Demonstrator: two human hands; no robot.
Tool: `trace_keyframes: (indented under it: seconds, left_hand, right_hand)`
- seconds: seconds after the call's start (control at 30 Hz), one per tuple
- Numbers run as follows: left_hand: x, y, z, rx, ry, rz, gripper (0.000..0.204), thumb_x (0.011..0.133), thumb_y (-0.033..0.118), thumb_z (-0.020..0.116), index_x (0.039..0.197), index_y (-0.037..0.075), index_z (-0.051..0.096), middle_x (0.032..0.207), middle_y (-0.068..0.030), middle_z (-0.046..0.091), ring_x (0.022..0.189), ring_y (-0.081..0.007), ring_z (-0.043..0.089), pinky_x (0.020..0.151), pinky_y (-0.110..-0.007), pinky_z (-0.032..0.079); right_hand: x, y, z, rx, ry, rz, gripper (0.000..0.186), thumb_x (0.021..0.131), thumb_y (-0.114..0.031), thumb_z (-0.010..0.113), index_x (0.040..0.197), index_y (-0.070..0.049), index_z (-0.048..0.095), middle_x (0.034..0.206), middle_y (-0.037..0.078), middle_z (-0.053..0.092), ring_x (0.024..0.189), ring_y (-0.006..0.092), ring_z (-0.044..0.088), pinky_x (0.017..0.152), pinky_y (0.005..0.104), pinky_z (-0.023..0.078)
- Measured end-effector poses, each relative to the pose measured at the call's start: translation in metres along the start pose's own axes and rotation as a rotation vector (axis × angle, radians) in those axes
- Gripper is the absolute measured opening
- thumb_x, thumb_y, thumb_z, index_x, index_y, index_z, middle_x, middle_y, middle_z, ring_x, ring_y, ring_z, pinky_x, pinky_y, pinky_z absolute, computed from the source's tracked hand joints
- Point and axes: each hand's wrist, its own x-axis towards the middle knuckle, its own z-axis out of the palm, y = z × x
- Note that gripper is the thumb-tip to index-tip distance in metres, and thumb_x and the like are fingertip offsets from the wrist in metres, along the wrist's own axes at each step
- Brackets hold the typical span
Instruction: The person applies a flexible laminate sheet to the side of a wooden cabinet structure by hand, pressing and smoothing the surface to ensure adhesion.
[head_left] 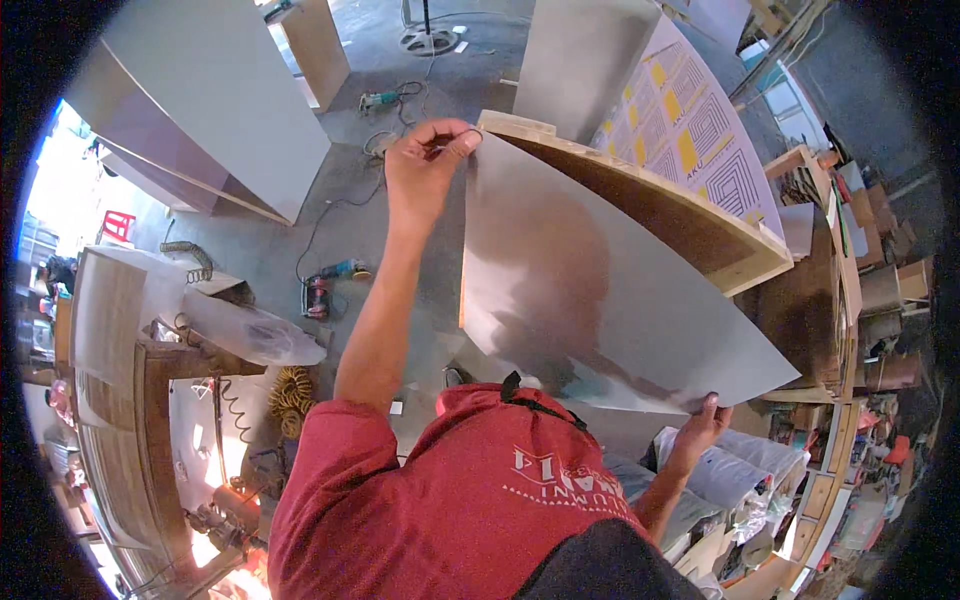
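Note:
A thin, glossy grey laminate sheet (620,290) stretches in front of me, with soft reflections across its face. My left hand (425,165) pinches its far left corner between thumb and fingers. At the near edge, toward the right, my right hand (705,425) grips the sheet with the thumb on top; its other fingers are hidden underneath. Just beyond the sheet stands a wooden panel frame (640,200) with pale edges and a brown inner face. The sheet's far edge overlaps part of this frame, and I cannot tell whether they touch.
Large pale panels (220,90) stand at the far left. A sander (318,295) and another power tool (378,100) lie on the floor with trailing cords. A yellow-patterned panel (690,120) leans behind the frame. Plastic-wrapped material (740,465) lies near my right arm. A wooden bench (150,390) stands left.

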Motion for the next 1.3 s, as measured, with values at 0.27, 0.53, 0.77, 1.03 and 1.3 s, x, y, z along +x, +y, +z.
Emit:
trace_keyframes:
  seconds: [0.27,0.53,0.77,1.03,1.3]
  left_hand:
    - [0.002,-0.004,-0.003,0.058,0.001,-0.041,0.008,0.077,0.003,0.071,0.083,0.0,0.068,0.075,-0.0011,0.065,0.069,-0.0068,0.056,0.066,-0.021,0.045]
    - [0.006,-0.008,-0.005,-0.036,-0.012,-0.029,0.008,0.076,0.004,0.072,0.083,0.0,0.069,0.074,-0.0026,0.066,0.068,-0.0081,0.057,0.065,-0.021,0.045]
    - [0.004,-0.004,0.0,0.059,0.022,-0.013,0.009,0.076,0.006,0.072,0.082,0.0,0.068,0.073,-0.0015,0.065,0.067,-0.0068,0.057,0.062,-0.02,0.045]
    - [0.003,-0.005,0.004,0.087,0.043,0.016,0.007,0.077,0.006,0.071,0.081,0.001,0.067,0.072,0.0013,0.063,0.066,-0.0055,0.054,0.062,-0.02,0.044]
    - [0.006,-0.007,0.001,0.03,0.0,-0.003,0.01,0.079,0.007,0.071,0.085,0.001,0.066,0.077,0.0005,0.063,0.071,-0.0069,0.056,0.068,-0.021,0.045]
  right_hand:
    - [-0.002,-0.003,0.01,0.021,0.022,0.003,0.032,0.087,-0.023,0.061,0.11,-0.001,0.054,0.102,0.006,0.058,0.092,0.0168,0.051,0.083,0.0323,0.04]
    - [0.004,0.0,0.002,0.092,-0.007,-0.033,0.037,0.086,-0.019,0.063,0.117,0.0,0.052,0.109,0.006,0.057,0.099,0.018,0.052,0.089,0.0333,0.039]
    - [0.008,-0.006,0.0,0.046,-0.023,0.017,0.041,0.084,-0.018,0.065,0.118,0.002,0.053,0.107,0.007,0.059,0.097,0.0175,0.053,0.088,0.032,0.041]
    - [0.017,0.05,-0.082,-0.325,-0.259,0.203,0.037,0.082,-0.017,0.068,0.112,0.001,0.056,0.106,0.008,0.059,0.097,0.0175,0.054,0.089,0.0312,0.04]
    - [-0.018,0.069,-0.04,-0.317,-0.095,0.272,0.037,0.084,-0.015,0.064,0.115,0.003,0.054,0.111,0.009,0.058,0.1,0.0195,0.053,0.091,0.0331,0.04]
